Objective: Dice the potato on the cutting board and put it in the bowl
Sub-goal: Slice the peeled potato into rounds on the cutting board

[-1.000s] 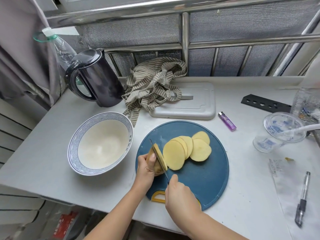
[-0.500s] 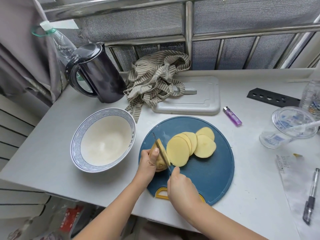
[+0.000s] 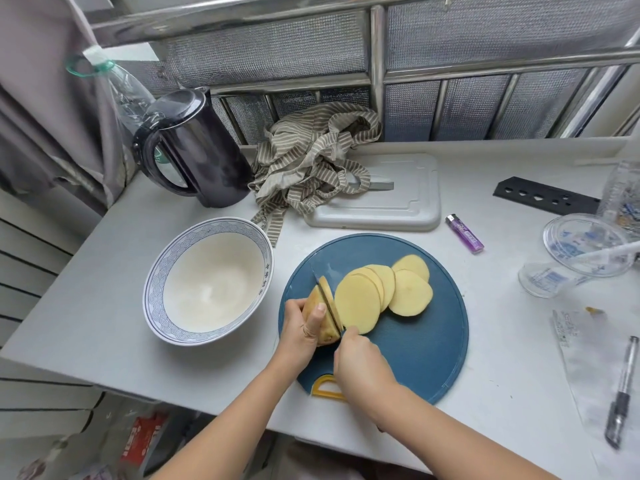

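The potato (image 3: 320, 318) end sits at the cutting board's (image 3: 415, 355) left edge, slices (image 3: 381, 296) fanned right. The left hand (image 3: 299, 332) clamps it steady — the right hand (image 3: 360, 362) grips the knife (image 3: 325, 299) mid-cut. The bowl (image 3: 207, 282) waits just left.

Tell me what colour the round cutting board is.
Dark blue, with a yellow handle; the cutting board shows in the head view.
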